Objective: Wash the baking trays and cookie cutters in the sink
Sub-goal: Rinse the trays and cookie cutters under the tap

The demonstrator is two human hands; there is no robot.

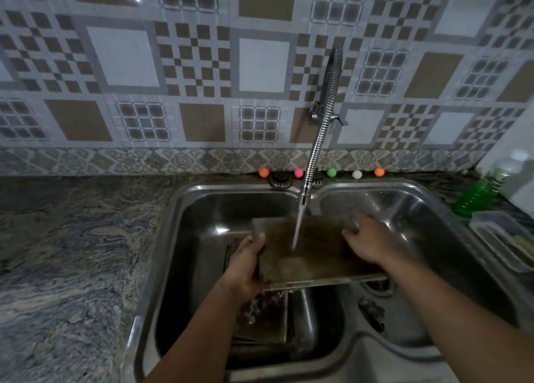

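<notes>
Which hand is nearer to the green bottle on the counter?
The right hand. It lies on the far right part of the baking tray, toward the green bottle. The left hand grips the tray's left edge, farther away.

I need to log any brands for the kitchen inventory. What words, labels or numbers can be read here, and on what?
No text can be read.
Green bottle: no label shows; too blurred to tell.
Clear box: no print shows.
Tray, tap, sink: no marks show.
Wall tiles: patterns only, no letters.
</notes>
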